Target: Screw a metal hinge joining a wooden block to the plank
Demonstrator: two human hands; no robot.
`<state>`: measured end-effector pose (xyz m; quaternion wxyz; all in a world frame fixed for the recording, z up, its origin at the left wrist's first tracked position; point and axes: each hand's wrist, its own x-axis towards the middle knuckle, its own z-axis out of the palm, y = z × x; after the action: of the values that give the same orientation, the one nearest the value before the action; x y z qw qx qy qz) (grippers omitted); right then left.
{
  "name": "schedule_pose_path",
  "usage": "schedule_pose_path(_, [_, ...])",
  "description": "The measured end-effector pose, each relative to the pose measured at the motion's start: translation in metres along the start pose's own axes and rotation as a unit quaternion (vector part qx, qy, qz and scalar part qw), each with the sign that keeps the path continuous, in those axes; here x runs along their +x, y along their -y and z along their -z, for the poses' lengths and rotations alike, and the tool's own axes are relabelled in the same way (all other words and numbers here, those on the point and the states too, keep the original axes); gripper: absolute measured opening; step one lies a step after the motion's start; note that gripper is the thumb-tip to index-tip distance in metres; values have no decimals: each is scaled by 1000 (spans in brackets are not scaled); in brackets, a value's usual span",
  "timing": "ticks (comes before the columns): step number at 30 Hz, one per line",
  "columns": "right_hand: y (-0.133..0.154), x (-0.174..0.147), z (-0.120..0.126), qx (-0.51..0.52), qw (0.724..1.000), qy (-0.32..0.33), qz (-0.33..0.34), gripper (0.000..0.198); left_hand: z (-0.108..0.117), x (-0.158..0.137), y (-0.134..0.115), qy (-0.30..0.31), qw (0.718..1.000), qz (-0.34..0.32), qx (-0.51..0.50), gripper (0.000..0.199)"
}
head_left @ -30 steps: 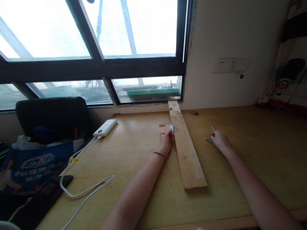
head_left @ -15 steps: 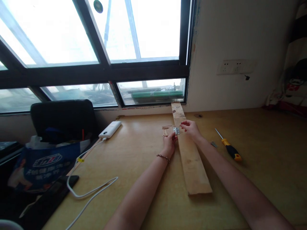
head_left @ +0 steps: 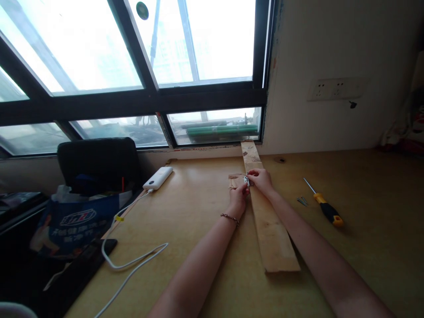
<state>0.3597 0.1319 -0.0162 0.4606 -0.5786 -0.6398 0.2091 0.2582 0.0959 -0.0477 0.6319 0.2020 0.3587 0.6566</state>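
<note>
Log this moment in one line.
left hand: at hinge; right hand: at hinge; hinge: at board's left edge; screwdriver, screws: on table, right

Hinge (head_left: 246, 180): bare metal, pale and shiny. Board (head_left: 274, 225): unpainted wood, matt, its face smooth-looking apart from dark marks at the far end. Block (head_left: 233, 176): raw wood, dull, with a darker, rough-looking patch. Screws (head_left: 301, 201): grey metal with a slight glint. Screwdriver (head_left: 327, 213): bright metal shaft; handle in yellow and black, apparently plastic. Bench (head_left: 195, 225): smooth, wood-toned top, giving me a soft sheen toward the window (head_left: 205, 48), which is clear glass in a dark frame. Power bank (head_left: 159, 177): smooth white plastic. Cable (head_left: 143, 261): white plastic sheath. Chair (head_left: 96, 161): black, leather-like back, low sheen. Wall (head_left: 318, 48): matt paint, roughened beside the window.
</note>
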Motion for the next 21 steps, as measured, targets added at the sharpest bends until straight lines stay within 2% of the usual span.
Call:
schedule_pose_path(7, [6, -5, 0, -35, 998, -32, 37, 20, 1, 1, 1, 6, 1000, -8, -10, 18])
schedule_pose_path(14, [3, -4, -2, -35, 997, -12, 64, 18, 0, 2, -1, 31, 999, 15, -35, 15])
schedule_pose_path(21, [5, -5, -2, -41, 995, -57, 65, 15, 2, 3, -1, 32, 998, 23, -42, 15])
